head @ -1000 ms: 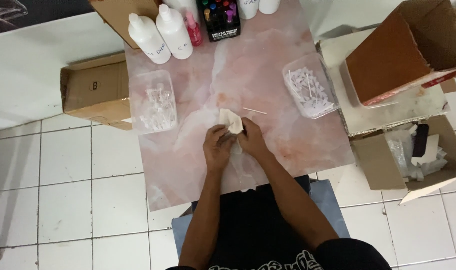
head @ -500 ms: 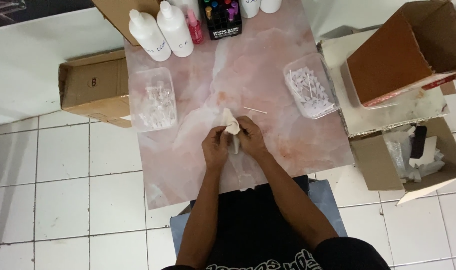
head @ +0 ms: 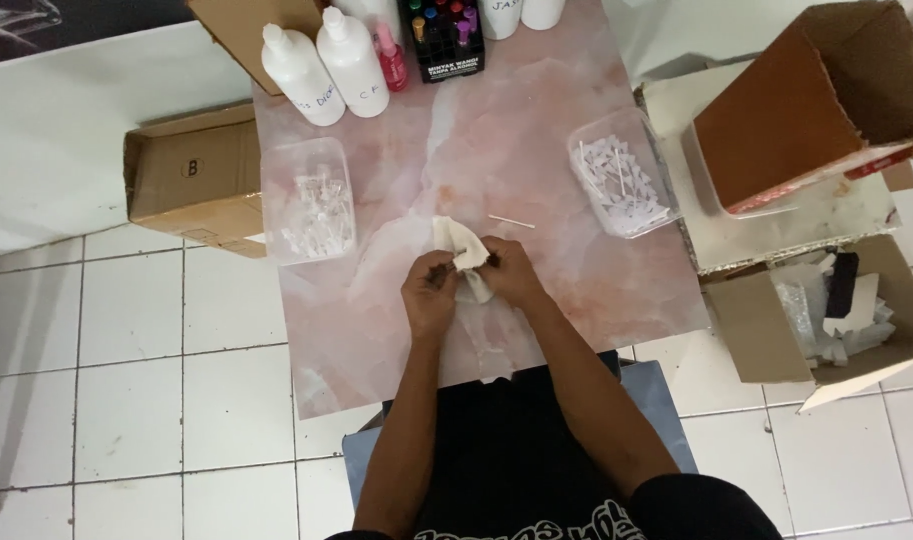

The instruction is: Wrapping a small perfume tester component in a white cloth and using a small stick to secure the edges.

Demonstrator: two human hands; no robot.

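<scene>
Both my hands meet over the middle of a pink marbled table [head: 577, 310]. My left hand [head: 429, 297] pinches a small dark object against a crumpled white cloth [head: 458, 246]. My right hand [head: 513, 272] grips the same cloth from the right side. What the small object is stays too small to tell. A thin white stick [head: 513, 222] lies on the table just beyond my right hand.
A clear tub of small clear pieces [head: 310, 202] stands left, a clear tub of white sticks [head: 619, 180] right. White bottles [head: 327, 62] and a dark rack of coloured vials [head: 445, 35] line the far edge. Cardboard boxes sit left [head: 187, 180] and right [head: 822, 315] on the tiled floor.
My hands have stayed in the same spot, working the cloth between the fingers; its folds have shifted slightly. Nothing else has moved.
</scene>
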